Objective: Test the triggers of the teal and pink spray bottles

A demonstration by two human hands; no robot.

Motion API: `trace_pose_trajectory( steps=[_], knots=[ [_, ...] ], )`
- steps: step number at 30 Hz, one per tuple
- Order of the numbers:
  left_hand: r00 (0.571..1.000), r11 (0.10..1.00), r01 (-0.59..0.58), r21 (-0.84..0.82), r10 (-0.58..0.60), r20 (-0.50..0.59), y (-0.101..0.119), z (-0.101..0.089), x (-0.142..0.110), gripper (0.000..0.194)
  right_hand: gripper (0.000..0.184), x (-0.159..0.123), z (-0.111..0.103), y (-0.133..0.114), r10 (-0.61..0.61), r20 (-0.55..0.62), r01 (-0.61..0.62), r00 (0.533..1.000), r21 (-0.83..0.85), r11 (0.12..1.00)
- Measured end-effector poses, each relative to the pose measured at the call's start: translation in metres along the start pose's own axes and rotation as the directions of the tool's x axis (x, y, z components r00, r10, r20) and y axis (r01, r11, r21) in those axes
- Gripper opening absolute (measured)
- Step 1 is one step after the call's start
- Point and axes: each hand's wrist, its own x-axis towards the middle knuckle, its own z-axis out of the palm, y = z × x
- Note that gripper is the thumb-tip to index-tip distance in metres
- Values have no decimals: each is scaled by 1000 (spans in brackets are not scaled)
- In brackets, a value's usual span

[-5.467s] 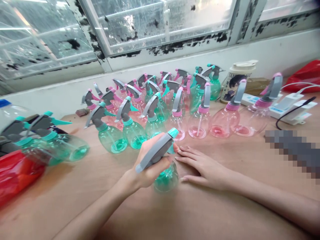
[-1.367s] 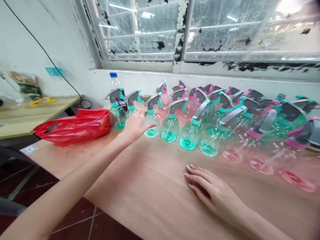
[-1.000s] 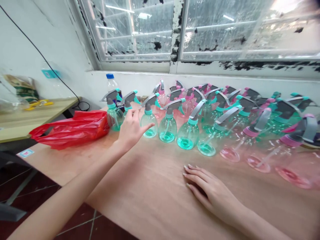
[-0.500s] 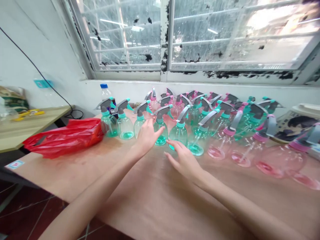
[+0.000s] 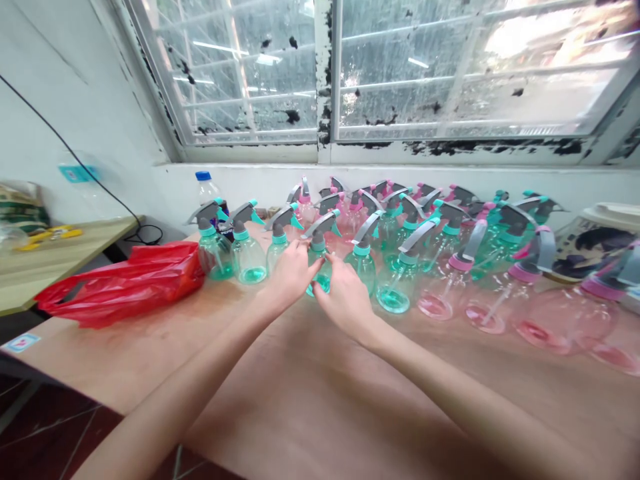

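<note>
A clear green spray bottle (image 5: 318,236) with a grey and turquoise trigger head stands upright on the table, between my two hands. My left hand (image 5: 289,272) is around its left side, fingers at the neck and thumb across the front. From the right, my right hand (image 5: 346,297) closes on the body, thumb low in front. The hands cover part of the bottle. Left of it stand more green spray bottles (image 5: 250,260); to the right are another green bottle (image 5: 395,283) and several pink spray bottles (image 5: 437,293).
A red plastic bag (image 5: 125,283) lies at the table's left. Behind the bottles stands a blue-capped drink bottle (image 5: 204,188). A white-lidded tub (image 5: 595,240) sits at the right rear. A window (image 5: 325,87) is above, and a side table (image 5: 65,257) stands left.
My right hand has moved left and forward to the green spray bottle. My left hand stays beside it with the thumb now lower on its front. The view has shifted slightly.
</note>
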Motion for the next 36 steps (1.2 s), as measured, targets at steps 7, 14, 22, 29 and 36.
trace_pose_trajectory(
  steps=[7, 14, 22, 29, 36],
  knots=[
    [996, 996, -6, 92, -3, 91, 14, -30, -21, 25, 50, -27, -8, -5, -86, 18, 84, 996, 112, 990],
    [997, 988, 28, -149, -16, 81, 31, -41, -90, 29, 54, -94, -58, 11, -275, 70, 254, 959, 222, 941],
    [978, 917, -121, -381, 177, 115, 85, -11, -123, 29, 59, -123, -109, 58, -136, -41, 140, 990, 146, 979],
    [943, 881, -90, -465, 226, 246, 113, -2, -98, 38, 70, -127, -125, 81, -87, -4, 86, 996, 207, 975],
    [950, 720, 13, -694, 206, 232, 145, 2, -66, 67, 78, -149, -119, 72, -113, 0, 113, 994, 104, 988]
  ],
)
